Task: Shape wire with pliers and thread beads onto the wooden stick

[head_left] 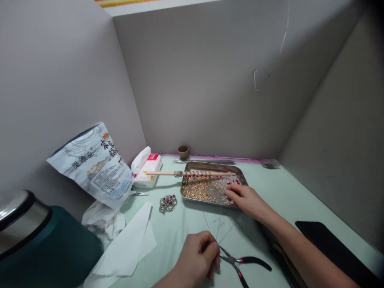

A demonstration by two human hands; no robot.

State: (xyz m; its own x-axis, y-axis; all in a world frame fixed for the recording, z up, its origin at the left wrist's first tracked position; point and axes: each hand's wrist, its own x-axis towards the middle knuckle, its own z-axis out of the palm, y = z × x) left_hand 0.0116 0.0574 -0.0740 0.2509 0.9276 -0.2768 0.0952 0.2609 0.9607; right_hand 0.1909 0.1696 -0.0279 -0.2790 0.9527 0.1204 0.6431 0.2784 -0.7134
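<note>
Left hand point(200, 256) pinches thin wires point(226, 233); right hand point(246, 199) is at the metal bead tray point(198, 201), its grip impossible to tell

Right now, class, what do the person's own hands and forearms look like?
The ungloved left hand and ungloved right hand show no visible rings. No watch, bracelet or sleeve shows on the bare right forearm or the short visible part of the bare left forearm.

Gold beads point(198, 191); mint-green tabletop point(270, 192)
</note>
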